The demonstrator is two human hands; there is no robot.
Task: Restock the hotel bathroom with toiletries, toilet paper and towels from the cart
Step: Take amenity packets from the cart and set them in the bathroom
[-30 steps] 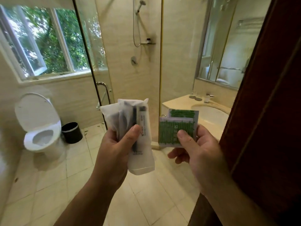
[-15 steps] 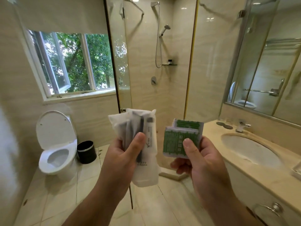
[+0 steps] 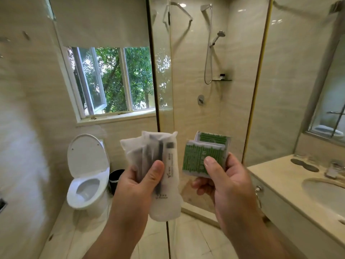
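I hold things up in both of my hands in front of me. My left hand [image 3: 138,186] is squeezed tight on a bunch of white packets [image 3: 160,171], with my thumb pressed on the front. I can see dark, thin things inside the packets, and one white tube with a dark cap. My right hand [image 3: 225,182] is squeezed on two small green and white packets [image 3: 203,156], one behind the other, and my thumb sits on the front one. The two bunches are near each other but do not touch. Behind my left hand is a white toilet [image 3: 85,176] with its lid up, and a black bin [image 3: 115,179] stands just beside it. A window [image 3: 112,81] is above the toilet. The glass shower wall [image 3: 214,90] is in the middle. The counter [image 3: 280,184] with the sink [image 3: 324,191] is on my right, below my right hand.
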